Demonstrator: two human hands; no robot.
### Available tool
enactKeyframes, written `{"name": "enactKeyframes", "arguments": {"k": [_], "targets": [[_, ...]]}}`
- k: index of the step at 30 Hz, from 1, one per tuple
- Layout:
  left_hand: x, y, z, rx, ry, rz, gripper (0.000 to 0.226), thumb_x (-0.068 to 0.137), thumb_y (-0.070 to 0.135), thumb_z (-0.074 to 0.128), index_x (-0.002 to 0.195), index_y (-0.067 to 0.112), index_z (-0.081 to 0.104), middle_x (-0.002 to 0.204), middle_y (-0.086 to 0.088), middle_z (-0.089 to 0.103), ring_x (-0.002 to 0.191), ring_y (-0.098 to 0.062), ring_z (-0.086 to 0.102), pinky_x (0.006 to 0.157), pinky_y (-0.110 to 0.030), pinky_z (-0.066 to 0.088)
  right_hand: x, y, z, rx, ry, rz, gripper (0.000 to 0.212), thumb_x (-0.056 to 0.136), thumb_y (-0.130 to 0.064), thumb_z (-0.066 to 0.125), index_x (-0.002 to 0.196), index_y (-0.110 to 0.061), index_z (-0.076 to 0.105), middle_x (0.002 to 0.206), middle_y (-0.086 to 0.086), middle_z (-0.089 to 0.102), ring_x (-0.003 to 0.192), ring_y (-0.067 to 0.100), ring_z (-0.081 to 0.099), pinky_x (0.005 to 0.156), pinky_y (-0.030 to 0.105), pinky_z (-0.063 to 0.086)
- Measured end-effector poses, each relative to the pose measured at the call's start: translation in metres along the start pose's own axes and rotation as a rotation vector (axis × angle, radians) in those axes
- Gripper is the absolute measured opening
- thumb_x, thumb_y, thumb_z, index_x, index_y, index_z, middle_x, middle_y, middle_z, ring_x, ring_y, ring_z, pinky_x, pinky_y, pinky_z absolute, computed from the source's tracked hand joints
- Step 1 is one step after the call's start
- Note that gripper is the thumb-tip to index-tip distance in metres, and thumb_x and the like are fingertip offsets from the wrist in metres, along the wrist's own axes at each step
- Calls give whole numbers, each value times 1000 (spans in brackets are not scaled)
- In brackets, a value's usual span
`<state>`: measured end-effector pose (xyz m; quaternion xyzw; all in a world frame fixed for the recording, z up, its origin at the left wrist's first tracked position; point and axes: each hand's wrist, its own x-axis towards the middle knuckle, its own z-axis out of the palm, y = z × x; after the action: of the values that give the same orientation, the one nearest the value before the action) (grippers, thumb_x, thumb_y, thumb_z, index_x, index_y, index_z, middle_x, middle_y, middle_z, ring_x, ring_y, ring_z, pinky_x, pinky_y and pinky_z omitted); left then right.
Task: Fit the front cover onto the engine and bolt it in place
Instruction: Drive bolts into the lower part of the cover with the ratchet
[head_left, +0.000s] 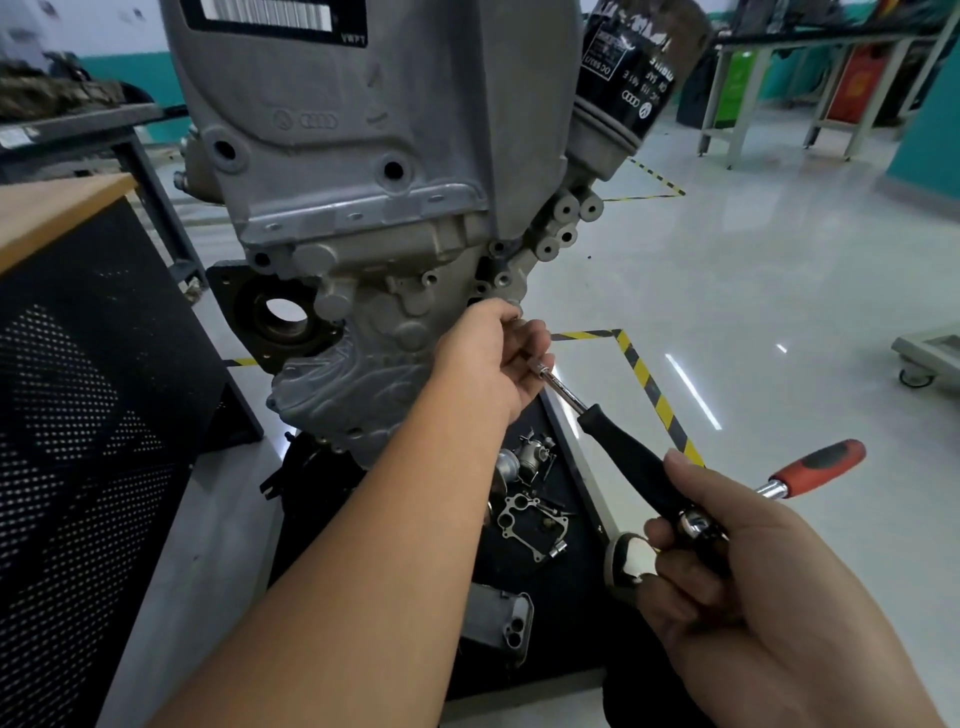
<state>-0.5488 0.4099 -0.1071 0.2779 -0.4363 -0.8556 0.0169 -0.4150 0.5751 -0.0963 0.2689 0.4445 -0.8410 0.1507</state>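
The grey aluminium front cover (363, 171) sits against the engine (358, 374) on a stand, with empty bolt holes showing near its lower edge. My left hand (488, 364) is at the cover's lower right edge, fingers pinched round the metal tip of a black-handled driver (623, 457). My right hand (748, 587) grips the rear of that driver's handle together with a chrome ratchet wrench (815, 465) that has a red and black grip. Whether a bolt sits under the left fingers is hidden.
A black tray (550, 582) below the engine holds a gasket-like bracket (530, 519), small metal parts and a grey casting (498, 618). A black oil filter (634, 67) sticks out at the upper right. A perforated black cabinet (88, 415) stands left. Yellow-black floor tape (654, 384) runs right.
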Motion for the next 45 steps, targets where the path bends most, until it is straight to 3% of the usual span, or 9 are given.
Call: {"name": "enactKeyframes", "arguments": {"k": [10,15,18,22,26,32,35,45], "targets": [[-2,-3,4,-62,-8,-19,18,92,20,55,81,7,62,61,-7,71,43,-17,63,50,-26,56,1,-5,-5,41,-2,-14,25,85,-19,76,69,-15,56,52,8,49,28,10,24,34,19,19],[-5,-9,3,-60,20,-26,14,87,23,58,77,13,60,58,0,67,43,-15,59,52,-23,54,1,-4,-4,68,-1,-68,26,85,-16,74,67,-13,55,51,9,48,28,10,23,32,18,19],[-8,-15,0,-43,16,52,12,85,26,59,78,16,62,64,2,69,51,-15,65,52,-24,54,2,-4,-3,94,-8,-144,23,79,-14,75,66,-12,56,50,10,46,27,10,22,32,17,19],[-12,-19,-1,-11,31,281,9,80,22,60,75,15,64,62,0,68,57,-16,67,50,-24,52,0,-5,-1,97,-30,-244,22,58,-20,76,68,-11,58,51,11,46,27,12,21,32,17,20],[-12,-14,-4,64,42,418,9,79,21,62,77,12,64,63,-5,66,54,-18,66,47,-24,49,-2,-2,2,108,-68,-268,17,60,-20,75,60,-12,60,52,12,45,26,12,20,33,16,19],[-10,-14,-2,73,44,457,12,77,21,63,69,12,67,57,-3,64,46,-17,61,44,-25,47,-3,-1,3,118,-99,-281,19,63,-21,75,61,-11,58,53,12,46,25,11,21,33,16,20],[-9,-12,-2,67,56,464,13,76,20,64,65,14,66,57,-5,64,45,-17,59,45,-25,47,-3,-3,2,117,-107,-269,20,63,-21,74,50,-15,61,52,12,46,26,10,20,32,16,20],[-7,-14,1,91,66,548,22,87,17,64,66,12,66,57,-5,64,56,-23,62,44,-25,47,-2,-3,3,102,-126,-246,24,64,-22,74,45,-17,60,52,12,45,26,10,21,32,17,20]]}}
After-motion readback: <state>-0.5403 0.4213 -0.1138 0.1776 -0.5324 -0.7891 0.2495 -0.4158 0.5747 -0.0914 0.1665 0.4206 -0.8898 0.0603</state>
